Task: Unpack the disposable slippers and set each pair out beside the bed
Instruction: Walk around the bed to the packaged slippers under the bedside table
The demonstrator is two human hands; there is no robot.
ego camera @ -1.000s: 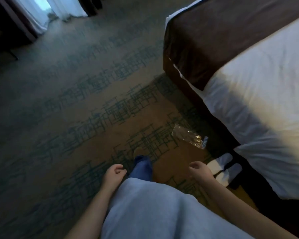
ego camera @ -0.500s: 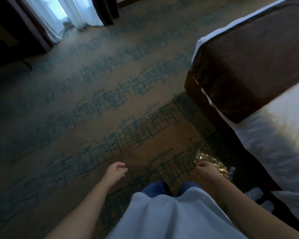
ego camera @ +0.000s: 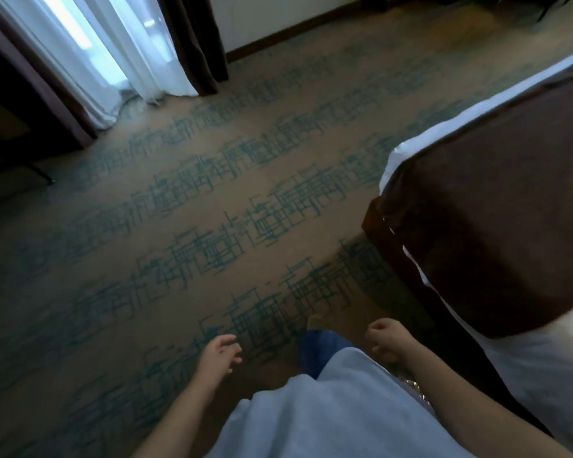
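Slippers out of view; wrapper sliver (ego camera: pixel 411 385) orientation unreadable.

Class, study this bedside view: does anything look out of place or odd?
One thing: a scrap of shiny crinkled wrapper lies on the carpet near the bed, mostly hidden behind the right hand and forearm. Both hands hold nothing; no slippers show.
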